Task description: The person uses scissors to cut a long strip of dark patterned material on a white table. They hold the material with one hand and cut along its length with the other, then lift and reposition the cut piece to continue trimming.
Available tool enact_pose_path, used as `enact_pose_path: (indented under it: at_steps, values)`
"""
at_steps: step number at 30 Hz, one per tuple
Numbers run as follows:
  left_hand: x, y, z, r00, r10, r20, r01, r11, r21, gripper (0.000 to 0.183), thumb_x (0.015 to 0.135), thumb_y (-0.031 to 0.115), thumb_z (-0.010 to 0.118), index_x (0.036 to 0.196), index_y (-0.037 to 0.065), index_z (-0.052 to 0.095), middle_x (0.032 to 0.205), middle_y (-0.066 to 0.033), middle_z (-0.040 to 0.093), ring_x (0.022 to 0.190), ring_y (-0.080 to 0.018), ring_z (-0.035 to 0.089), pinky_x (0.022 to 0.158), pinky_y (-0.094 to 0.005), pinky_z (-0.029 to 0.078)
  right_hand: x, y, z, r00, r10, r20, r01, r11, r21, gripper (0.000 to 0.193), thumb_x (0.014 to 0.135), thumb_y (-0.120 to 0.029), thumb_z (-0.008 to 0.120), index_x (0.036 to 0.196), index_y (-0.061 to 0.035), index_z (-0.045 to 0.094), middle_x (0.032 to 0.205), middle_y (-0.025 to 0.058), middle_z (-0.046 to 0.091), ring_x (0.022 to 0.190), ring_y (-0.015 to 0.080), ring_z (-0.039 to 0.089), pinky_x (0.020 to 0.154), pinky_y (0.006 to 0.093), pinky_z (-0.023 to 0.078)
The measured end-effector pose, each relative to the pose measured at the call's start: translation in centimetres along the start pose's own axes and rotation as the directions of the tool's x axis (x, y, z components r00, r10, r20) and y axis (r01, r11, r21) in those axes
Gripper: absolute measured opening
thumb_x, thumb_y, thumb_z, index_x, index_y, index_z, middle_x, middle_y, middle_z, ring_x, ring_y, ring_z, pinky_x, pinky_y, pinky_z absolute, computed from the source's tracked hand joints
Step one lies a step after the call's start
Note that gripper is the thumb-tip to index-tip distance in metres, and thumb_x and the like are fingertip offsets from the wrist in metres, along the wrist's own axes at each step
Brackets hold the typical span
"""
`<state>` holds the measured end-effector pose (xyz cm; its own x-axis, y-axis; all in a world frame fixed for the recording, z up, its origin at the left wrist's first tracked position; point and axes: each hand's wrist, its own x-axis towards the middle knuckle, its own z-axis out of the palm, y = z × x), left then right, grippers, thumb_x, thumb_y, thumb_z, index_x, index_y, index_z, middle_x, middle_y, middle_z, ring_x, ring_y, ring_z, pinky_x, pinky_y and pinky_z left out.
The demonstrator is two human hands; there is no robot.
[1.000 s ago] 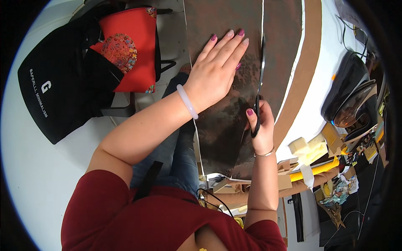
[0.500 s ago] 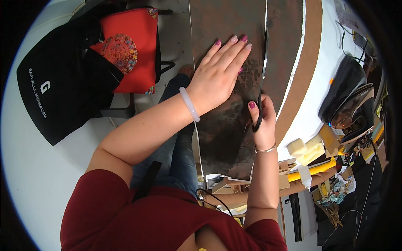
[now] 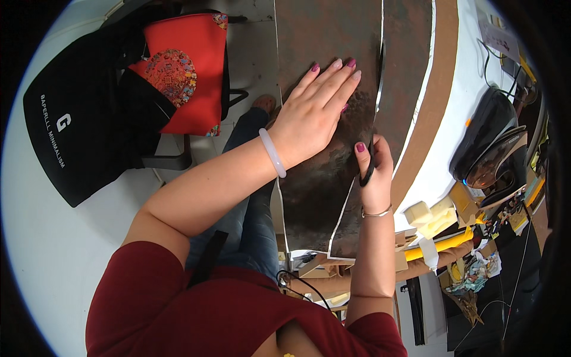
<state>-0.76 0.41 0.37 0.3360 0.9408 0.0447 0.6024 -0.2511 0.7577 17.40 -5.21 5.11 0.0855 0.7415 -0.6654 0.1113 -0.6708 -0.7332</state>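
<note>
My left hand (image 3: 312, 122), wearing a pale lilac bangle (image 3: 272, 153), lies flat with its fingers stretched out on a dark brown and grey mottled sheet (image 3: 327, 33). To the right of it, my right hand (image 3: 379, 172) grips black-handled scissors (image 3: 380, 77), thumb and fingers around the handles. The long blades point away from me along a slit in the sheet. Nearer to me, the slit continues as a thin pale line down to the sheet's near edge. On the slit's right side lies the other part of the mottled sheet (image 3: 407, 41).
A brown band (image 3: 436, 95) and a white surface (image 3: 461, 128) lie right of the sheet. Farther right are a black device (image 3: 488, 131), pale yellow foam blocks (image 3: 431, 215) and clutter. A black chair (image 3: 71, 119) with a red patterned bag (image 3: 190, 59) stands at left.
My left hand has shifted slightly toward me and to the right. The sheet has shifted under the hands, and the pale slit line near its front edge now shows farther left. The scissors remain in my right hand.
</note>
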Motion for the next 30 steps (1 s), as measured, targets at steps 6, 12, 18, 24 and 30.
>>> enact_pose_path:
  at_steps: [6,12,18,24,30]
  values:
    - [0.0,-0.1,-0.2,1.000,0.007,0.006,-0.007,1.000,-0.005,0.064,0.092,0.004,0.058,0.154,0.002,0.041,0.158,-0.0158,0.043,0.147,-0.0331,0.041,0.122,-0.0497,0.027,0.6,-1.1,0.6,1.000,0.014,-0.019,-0.014,1.000,0.009,0.025,0.099,-0.024,0.074,0.099,-0.0060,0.057,0.080,-0.0053,0.056,0.071,0.0031,0.047,0.062,0.0193,0.039]
    - [-0.4,-0.1,-0.2,1.000,0.012,0.016,-0.011,0.999,-0.046,0.064,0.092,0.005,0.058,0.154,0.002,0.040,0.158,-0.0166,0.043,0.146,-0.0343,0.042,0.122,-0.0499,0.028,-0.2,-0.2,0.0,0.997,0.064,-0.033,-0.065,0.998,-0.013,0.026,0.098,-0.024,0.074,0.098,-0.0063,0.056,0.078,-0.0053,0.055,0.063,0.0026,0.045,0.054,0.0194,0.037]
    - [-1.2,1.6,-1.0,0.996,0.035,0.086,-0.021,0.988,-0.155,0.061,0.091,0.003,0.057,0.151,0.001,0.044,0.154,-0.0181,0.046,0.142,-0.0362,0.046,0.117,-0.0502,0.036,-2.0,1.7,-1.5,0.990,0.130,-0.046,-0.130,0.991,-0.007,0.026,0.098,-0.024,0.074,0.100,-0.0068,0.054,0.075,-0.0051,0.054,0.057,0.0024,0.045,0.050,0.0193,0.035]
    - [6.0,-1.7,-1.4,0.981,0.154,-0.114,-0.132,0.974,0.183,0.055,0.092,0.006,0.060,0.146,0.002,0.050,0.152,-0.0149,0.049,0.143,-0.0342,0.045,0.119,-0.0485,0.033,-2.6,2.4,-2.6,0.989,0.149,-0.023,-0.149,0.989,0.023,0.027,0.097,-0.025,0.075,0.100,-0.0066,0.054,0.075,-0.0044,0.054,0.056,0.0032,0.046,0.049,0.0189,0.038]
    - [8.1,-3.5,-1.5,0.982,0.176,-0.063,-0.138,0.911,0.388,0.055,0.095,0.019,0.062,0.146,0.005,0.051,0.157,-0.0119,0.045,0.146,-0.0289,0.042,0.121,-0.0478,0.030,-1.8,1.8,-2.0,0.996,0.092,0.022,-0.093,0.995,0.037,0.030,0.096,-0.027,0.076,0.101,-0.0061,0.056,0.082,-0.0056,0.053,0.071,0.0044,0.047,0.064,0.0201,0.040]
